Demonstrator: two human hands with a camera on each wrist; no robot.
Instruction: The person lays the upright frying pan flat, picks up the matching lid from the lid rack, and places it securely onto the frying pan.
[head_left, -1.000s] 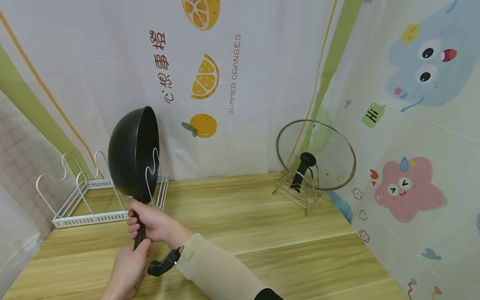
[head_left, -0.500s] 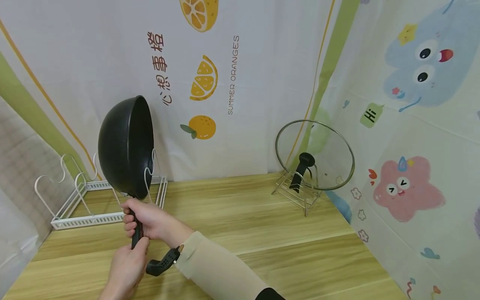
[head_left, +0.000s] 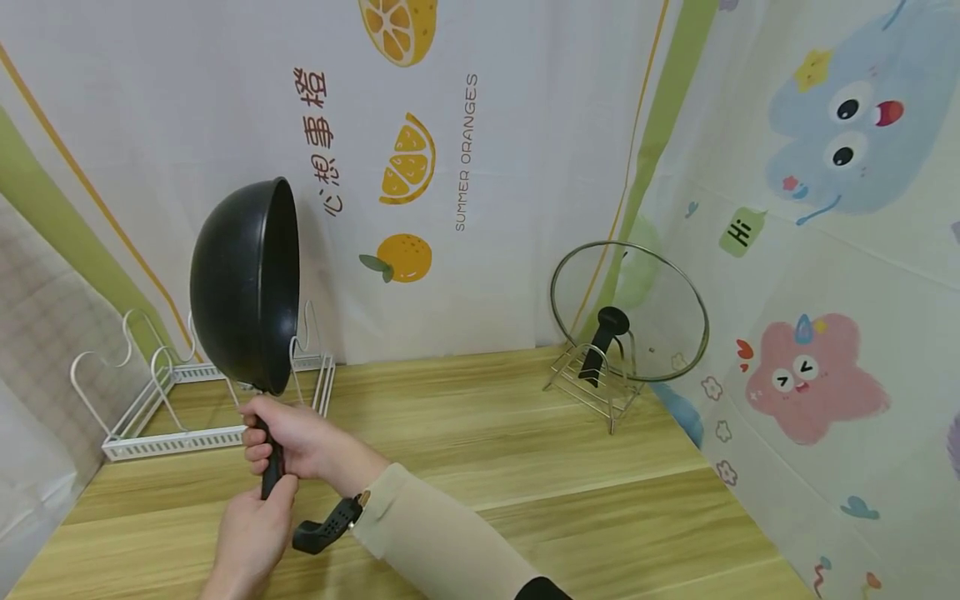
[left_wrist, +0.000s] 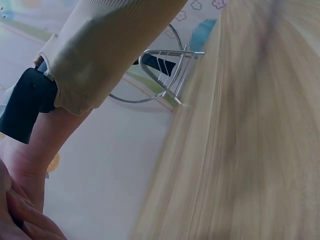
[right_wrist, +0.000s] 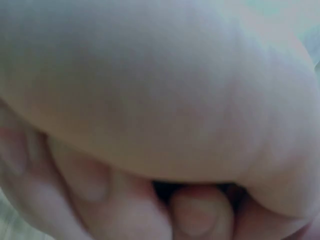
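The wok (head_left: 240, 283) hangs over the right part of the white rack (head_left: 176, 442), at the left of the table (head_left: 450, 467), its mouth to the right and its handle (head_left: 273, 479) slanting near. The right hand (head_left: 288, 437) is wrapped round the handle close to the bowl, fingers curled over its left side. The left hand (head_left: 251, 529) grips the near end, thumb along it; its other fingers are mostly hidden in the head view. The two hands are together, just touching or nearly so.

Over the last second the wok has risen and shifted a little left, and both hands have kept their grip. The rack's rightmost hooks now cover less of the bowl, so I judge it has more clearance above the wires. Whether it still touches any hook, I cannot tell. The glass lid (head_left: 660, 312) has stayed upright in its wire stand (head_left: 600, 408), far right.

On the far curtain (head_left: 517, 167), brown characters (head_left: 315, 150) turned sideways read 心想事橙, and beside them runs "SUMMER ORANGES" (head_left: 467, 154). A green bubble (head_left: 742, 232) on the right curtain (head_left: 757, 158) says "Hi". I can read no brand on the wok, handle or lid.
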